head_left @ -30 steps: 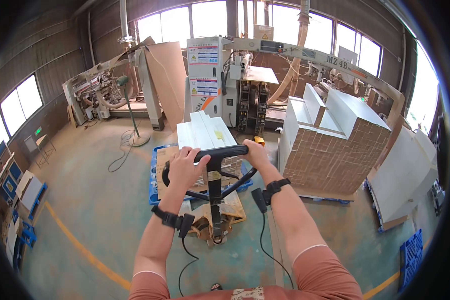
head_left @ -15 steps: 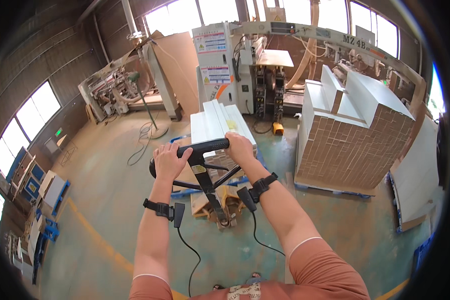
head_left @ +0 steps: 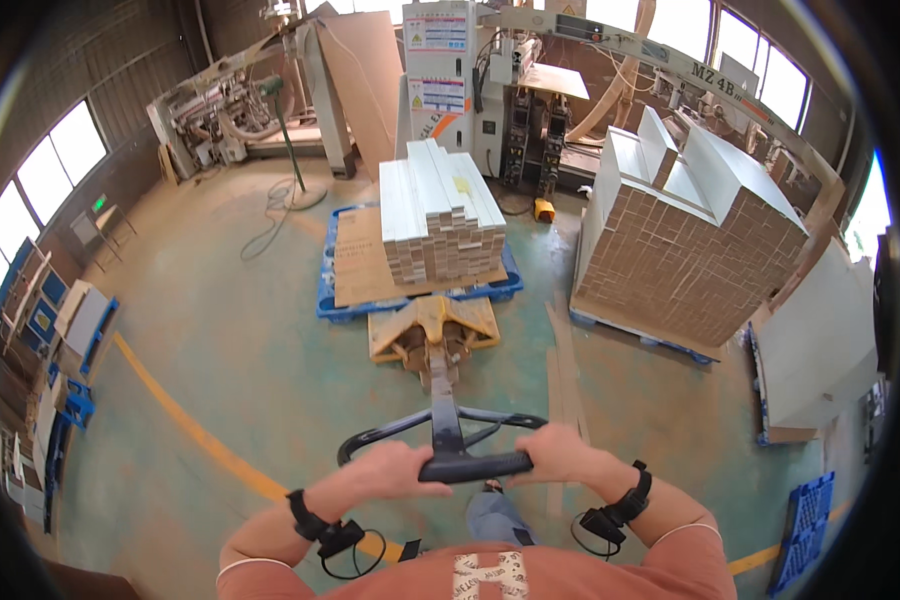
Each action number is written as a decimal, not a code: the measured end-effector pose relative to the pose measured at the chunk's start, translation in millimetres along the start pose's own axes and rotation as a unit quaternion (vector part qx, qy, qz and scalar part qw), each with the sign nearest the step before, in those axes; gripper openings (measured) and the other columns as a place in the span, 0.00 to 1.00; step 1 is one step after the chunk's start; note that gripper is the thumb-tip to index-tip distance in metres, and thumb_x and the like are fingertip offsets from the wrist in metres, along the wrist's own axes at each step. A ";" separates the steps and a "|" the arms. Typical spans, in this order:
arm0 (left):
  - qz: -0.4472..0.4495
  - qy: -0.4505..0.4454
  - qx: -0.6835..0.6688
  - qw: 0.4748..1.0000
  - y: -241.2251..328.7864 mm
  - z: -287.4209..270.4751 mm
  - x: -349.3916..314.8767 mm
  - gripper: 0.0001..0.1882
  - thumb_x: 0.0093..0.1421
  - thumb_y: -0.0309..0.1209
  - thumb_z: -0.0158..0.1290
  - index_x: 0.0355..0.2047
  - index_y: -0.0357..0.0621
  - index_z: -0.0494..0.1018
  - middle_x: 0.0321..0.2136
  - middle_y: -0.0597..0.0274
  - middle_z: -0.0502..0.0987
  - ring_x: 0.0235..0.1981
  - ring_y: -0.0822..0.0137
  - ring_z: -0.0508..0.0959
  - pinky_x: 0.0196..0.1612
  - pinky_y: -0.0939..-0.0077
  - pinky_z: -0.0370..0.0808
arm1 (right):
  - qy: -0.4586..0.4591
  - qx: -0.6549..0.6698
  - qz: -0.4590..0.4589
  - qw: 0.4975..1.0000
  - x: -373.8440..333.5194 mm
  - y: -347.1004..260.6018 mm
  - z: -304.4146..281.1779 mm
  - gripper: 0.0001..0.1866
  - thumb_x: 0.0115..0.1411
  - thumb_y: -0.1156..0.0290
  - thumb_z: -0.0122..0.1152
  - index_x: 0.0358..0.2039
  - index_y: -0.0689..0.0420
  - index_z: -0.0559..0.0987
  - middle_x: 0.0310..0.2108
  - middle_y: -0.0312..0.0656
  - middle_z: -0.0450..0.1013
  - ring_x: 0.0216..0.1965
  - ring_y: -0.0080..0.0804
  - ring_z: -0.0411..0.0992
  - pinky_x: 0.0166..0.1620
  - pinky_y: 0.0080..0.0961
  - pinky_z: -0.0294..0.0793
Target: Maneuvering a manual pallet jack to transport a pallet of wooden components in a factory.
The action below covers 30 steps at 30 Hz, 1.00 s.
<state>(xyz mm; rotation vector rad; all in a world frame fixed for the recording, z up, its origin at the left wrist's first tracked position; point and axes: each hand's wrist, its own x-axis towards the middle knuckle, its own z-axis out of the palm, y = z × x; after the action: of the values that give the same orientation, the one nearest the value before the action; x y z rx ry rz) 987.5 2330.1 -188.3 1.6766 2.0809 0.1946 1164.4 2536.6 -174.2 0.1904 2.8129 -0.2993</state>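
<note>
You are gripping the black looped steel handle (head_left: 450, 455) of the yellow hand pallet truck (head_left: 433, 335) with both hands: your left hand (head_left: 395, 468) is wrapped over the left end of the crossbar and your right hand (head_left: 558, 453) over the right end, both closed tight on it, just apart from one another across the centre post. The forks are sitting under the blue plastic pallet (head_left: 410, 290), which is carrying a brown board and a stack of white-faced wooden panels (head_left: 438, 222).

Judging from the tilted tiller, you are hauling the load toward yourself — so keep your arms even and the pull straight down the centre line, or the tall stack may lean. Go slowly; the panels are lying loose, without straps that I can see.

To your right, the big block of stacked white-topped panels (head_left: 685, 235) is standing near the pallet's corner, leaving only a narrow lane. The grey machine (head_left: 470, 75) is sitting close behind the load. The open green concrete floor (head_left: 230, 360) on your left, out to the yellow painted line (head_left: 185, 420), is giving you the widest room — steer that way.
</note>
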 end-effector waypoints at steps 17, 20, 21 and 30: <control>-0.063 0.104 -0.013 0.993 -20.5 103.5 -60.5 0.35 0.52 0.66 0.39 0.24 0.45 0.76 0.22 0.50 0.76 0.27 0.51 0.77 0.30 0.60 0.73 | -0.032 -0.003 0.036 0.999 4.9 -48.0 127.2 0.21 0.44 0.46 0.61 0.33 0.46 0.78 0.27 0.42 0.75 0.32 0.43 0.74 0.36 0.38 0.72; -0.070 0.134 0.011 0.989 -29.9 88.3 -48.2 0.35 0.53 0.66 0.38 0.22 0.45 0.76 0.20 0.52 0.76 0.26 0.53 0.77 0.29 0.60 0.72 | 0.008 -0.016 0.027 0.999 13.4 -43.9 102.6 0.21 0.45 0.46 0.60 0.36 0.43 0.77 0.28 0.42 0.75 0.31 0.43 0.74 0.35 0.38 0.72; -0.076 0.096 0.009 0.992 -31.7 96.7 -47.3 0.35 0.53 0.66 0.37 0.22 0.45 0.76 0.20 0.51 0.76 0.27 0.52 0.77 0.29 0.60 0.72 | -0.011 -0.004 0.019 1.000 8.2 -49.4 109.2 0.22 0.44 0.44 0.60 0.36 0.43 0.77 0.27 0.42 0.75 0.31 0.43 0.74 0.36 0.38 0.72; -0.069 -0.124 -0.065 0.988 -38.1 260.1 -66.8 0.40 0.51 0.70 0.34 0.31 0.45 0.77 0.28 0.47 0.77 0.35 0.50 0.76 0.39 0.60 0.72 | -0.176 0.063 -0.081 0.979 -16.3 -54.8 270.8 0.21 0.41 0.46 0.63 0.32 0.46 0.76 0.27 0.42 0.75 0.32 0.45 0.73 0.33 0.40 0.70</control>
<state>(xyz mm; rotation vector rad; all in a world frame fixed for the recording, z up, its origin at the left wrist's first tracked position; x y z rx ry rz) 1076.3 2212.2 -415.9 1.3970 1.9447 0.0700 1248.2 2421.1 -411.3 -0.0601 2.4623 -0.4967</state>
